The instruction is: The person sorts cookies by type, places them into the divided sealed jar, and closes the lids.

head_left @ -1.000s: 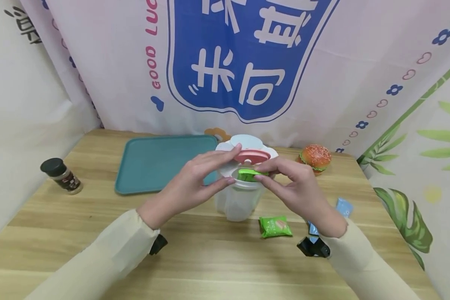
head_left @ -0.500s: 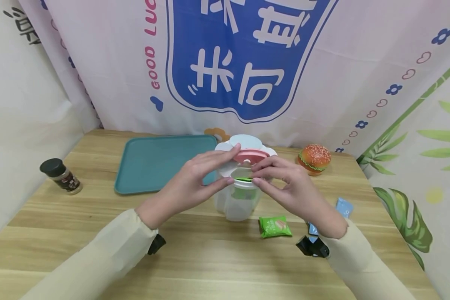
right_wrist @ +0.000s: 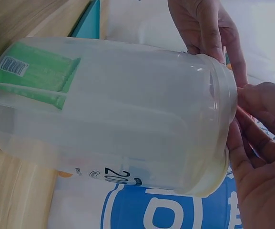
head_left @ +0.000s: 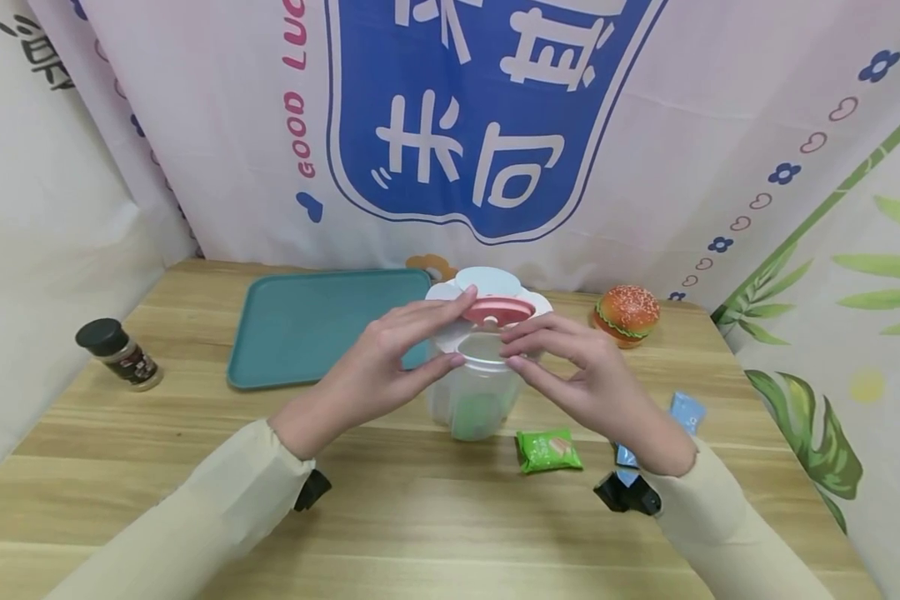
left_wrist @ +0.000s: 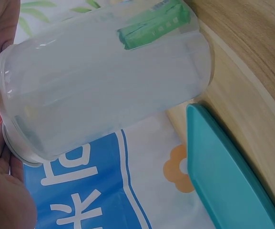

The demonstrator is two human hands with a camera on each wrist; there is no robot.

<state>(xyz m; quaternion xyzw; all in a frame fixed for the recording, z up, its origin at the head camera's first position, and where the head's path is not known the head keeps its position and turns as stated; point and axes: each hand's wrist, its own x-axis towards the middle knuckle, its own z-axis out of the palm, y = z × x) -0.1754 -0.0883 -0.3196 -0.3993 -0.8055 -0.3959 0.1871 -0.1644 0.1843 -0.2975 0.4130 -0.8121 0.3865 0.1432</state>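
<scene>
A translucent plastic storage canister [head_left: 444, 396] stands upright on the wooden table, its red flap [head_left: 499, 309] raised at the opening. My left hand [head_left: 378, 362] holds the canister's top, with the thumb at the rim and the fingers beside the flap. At the opening's other side is my right hand [head_left: 588, 358], its fingers loosely bent and holding nothing, fingertips right at the rim. Through the wall, a green snack packet [right_wrist: 37, 74] shows at the canister's bottom. Another green packet [head_left: 549, 451] lies on the table in front of the right hand.
Behind the left hand lies a teal tray [head_left: 326, 321]. A black-capped seasoning jar [head_left: 118, 354] stands far left, and a toy hamburger [head_left: 627, 315] sits back right. Blue packets [head_left: 687, 412] lie by the right wrist, partly hidden. A printed cloth [head_left: 217, 142] hangs behind the table.
The green packet pinched in my right hand went into the canister's opening, was let go, and dropped to the bottom. The left hand has stayed at the rim.
</scene>
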